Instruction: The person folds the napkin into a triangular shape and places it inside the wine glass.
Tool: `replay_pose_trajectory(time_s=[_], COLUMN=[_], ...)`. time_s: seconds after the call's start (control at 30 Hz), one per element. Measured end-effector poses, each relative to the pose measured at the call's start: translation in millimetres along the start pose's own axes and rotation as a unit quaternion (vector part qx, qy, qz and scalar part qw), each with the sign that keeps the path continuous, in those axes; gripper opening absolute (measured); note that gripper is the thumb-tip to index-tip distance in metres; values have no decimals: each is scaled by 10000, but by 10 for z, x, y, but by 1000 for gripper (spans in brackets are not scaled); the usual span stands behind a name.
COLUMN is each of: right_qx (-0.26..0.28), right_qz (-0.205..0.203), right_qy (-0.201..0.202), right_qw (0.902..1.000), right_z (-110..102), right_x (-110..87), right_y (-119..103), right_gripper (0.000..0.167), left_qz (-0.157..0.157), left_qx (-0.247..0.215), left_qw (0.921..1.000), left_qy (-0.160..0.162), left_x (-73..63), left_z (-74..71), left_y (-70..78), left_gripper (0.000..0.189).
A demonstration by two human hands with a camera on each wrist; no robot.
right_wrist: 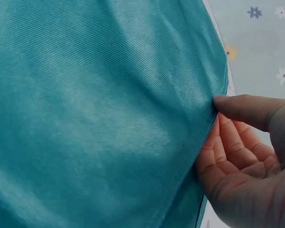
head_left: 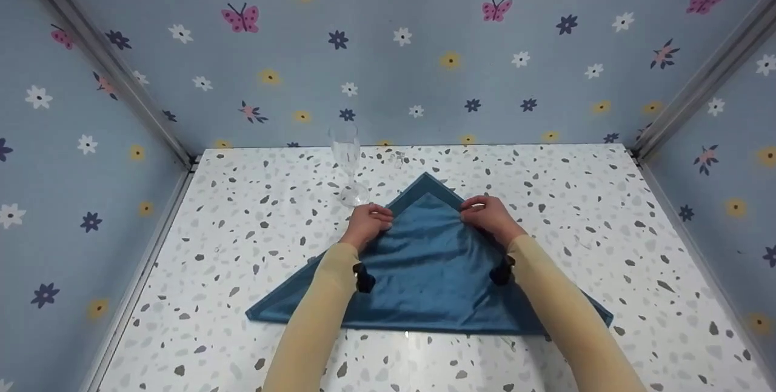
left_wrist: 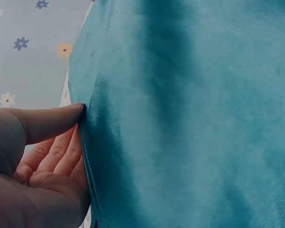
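A blue cloth napkin (head_left: 424,271), folded into a triangle, lies on the table with its peak toward the back wall. Along its upper edges a strip of the lower layer shows beyond the top layer. My left hand (head_left: 367,225) pinches the napkin's left slanted edge between thumb and fingers; in the left wrist view the thumb lies over the stitched hem. On the opposite slant, my right hand (head_left: 492,217) pinches the edge the same way, its thumb on top in the right wrist view. Some soft wrinkles cross the cloth between the hands.
A clear stemmed glass (head_left: 348,165) stands just behind my left hand. The speckled white table (head_left: 606,222) meets blue patterned walls (head_left: 400,77) at the back and both sides. A small clear object (head_left: 397,159), hard to make out, is near the back edge.
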State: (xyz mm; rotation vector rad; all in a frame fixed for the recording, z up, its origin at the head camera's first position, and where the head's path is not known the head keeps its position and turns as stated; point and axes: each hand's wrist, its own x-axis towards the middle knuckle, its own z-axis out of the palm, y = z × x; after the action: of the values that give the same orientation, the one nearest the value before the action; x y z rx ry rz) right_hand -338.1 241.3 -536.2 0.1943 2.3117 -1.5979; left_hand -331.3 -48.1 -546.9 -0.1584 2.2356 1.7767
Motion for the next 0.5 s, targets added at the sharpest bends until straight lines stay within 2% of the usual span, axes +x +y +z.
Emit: replay_pose_trajectory(time_s=[0.2,0.33,0.5], right_qx=[91,82,-138], right_qz=[-78,-35,18], right_qy=[111,143,-5], right_qw=[9999,9999,9999], right_z=[-2,2,-35], right_x=[87,84,63], right_y=[-24,-41,-19], right_gripper=[33,32,35], left_qz=[96,93,6], left_qx=[-99,-88,186], left_qw=[9999,9999,9998], left_qy=[-20,-27,36], left_x=[83,65,37], left_z=[-7,-35,-116], left_y=[-1,6,-11], left_gripper=[24,25,26])
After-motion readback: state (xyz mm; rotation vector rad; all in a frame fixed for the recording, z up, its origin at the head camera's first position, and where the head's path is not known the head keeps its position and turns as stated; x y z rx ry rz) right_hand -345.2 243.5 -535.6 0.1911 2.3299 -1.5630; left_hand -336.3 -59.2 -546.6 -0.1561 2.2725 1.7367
